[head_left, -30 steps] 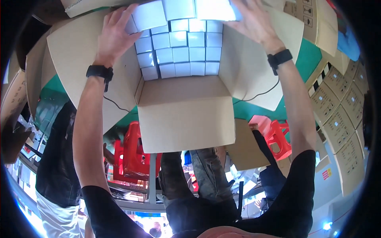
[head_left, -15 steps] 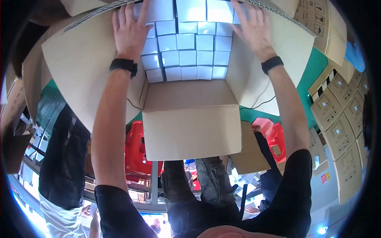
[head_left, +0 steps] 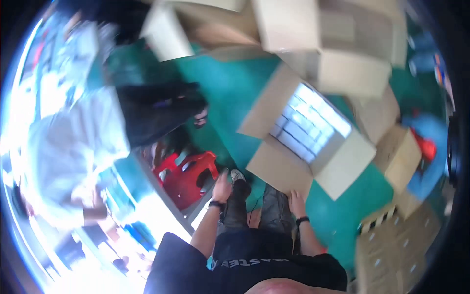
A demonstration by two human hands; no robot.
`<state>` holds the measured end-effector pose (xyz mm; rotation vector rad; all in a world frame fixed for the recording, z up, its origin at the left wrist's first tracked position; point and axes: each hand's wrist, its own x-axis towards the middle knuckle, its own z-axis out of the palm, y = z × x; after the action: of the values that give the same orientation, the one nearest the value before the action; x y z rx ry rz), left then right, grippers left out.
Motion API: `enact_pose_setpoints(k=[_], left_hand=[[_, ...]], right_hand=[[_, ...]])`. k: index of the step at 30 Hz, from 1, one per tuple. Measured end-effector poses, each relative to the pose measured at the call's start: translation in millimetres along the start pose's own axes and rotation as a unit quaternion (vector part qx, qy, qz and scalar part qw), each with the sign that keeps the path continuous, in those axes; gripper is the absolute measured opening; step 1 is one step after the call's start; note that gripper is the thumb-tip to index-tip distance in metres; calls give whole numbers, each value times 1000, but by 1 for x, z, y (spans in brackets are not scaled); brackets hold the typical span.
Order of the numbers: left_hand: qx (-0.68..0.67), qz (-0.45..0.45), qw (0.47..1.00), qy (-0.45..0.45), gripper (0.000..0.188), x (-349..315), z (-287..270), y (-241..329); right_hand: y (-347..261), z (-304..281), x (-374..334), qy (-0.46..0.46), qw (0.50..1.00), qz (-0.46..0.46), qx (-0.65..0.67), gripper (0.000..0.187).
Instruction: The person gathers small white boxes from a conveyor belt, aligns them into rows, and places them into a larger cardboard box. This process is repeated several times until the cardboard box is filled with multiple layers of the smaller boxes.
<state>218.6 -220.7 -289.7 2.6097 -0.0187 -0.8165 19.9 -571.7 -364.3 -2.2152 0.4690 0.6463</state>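
Note:
An open carton [head_left: 279, 161] stands on the floor ahead of me to the right, its flaps folded outward. Rows of small white boxes [head_left: 306, 122] fill its inside. My right hand [head_left: 296, 205] hangs beside my right leg, close to the carton's near flap; its fingers look stretched out, and I cannot tell whether they touch the cardboard. My left hand [head_left: 223, 187] is lowered by my left leg, next to a red plastic stool [head_left: 188, 183]. Blur smears its fingers, and I see no object in it. Each wrist wears a black band.
Other open cartons [head_left: 355, 73] stand beyond the packed one. Stacked cartons [head_left: 391, 245] fill the lower right. A person in a white top [head_left: 78, 142] is at a bright bench on the left. Another in blue [head_left: 431, 161] is at the right edge. The floor [head_left: 230, 93] is green.
Both hands have come off the carton's upper part and dropped to my sides. The view has turned and drawn back, so the carton now appears smaller, farther away and to the right.

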Motion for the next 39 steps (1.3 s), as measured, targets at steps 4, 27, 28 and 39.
enact_pose_setpoints(k=[4, 27, 28, 39], left_hand=[[-22, -234, 970, 68, 28, -140, -78, -55], [-226, -443, 844, 201, 53, -361, 18, -90], [-239, -442, 842, 199, 52, -361, 10, -94], [-365, -555, 710, 233, 60, -340, 23, -60]], right_hand=[[61, -37, -1, -240, 962, 109, -72, 30], [-592, 129, -61, -367, 657, -616, -232, 43], [-631, 153, -69, -361, 628, -652, -225, 46], [-952, 395, -91, -122, 355, -795, -476, 46]])
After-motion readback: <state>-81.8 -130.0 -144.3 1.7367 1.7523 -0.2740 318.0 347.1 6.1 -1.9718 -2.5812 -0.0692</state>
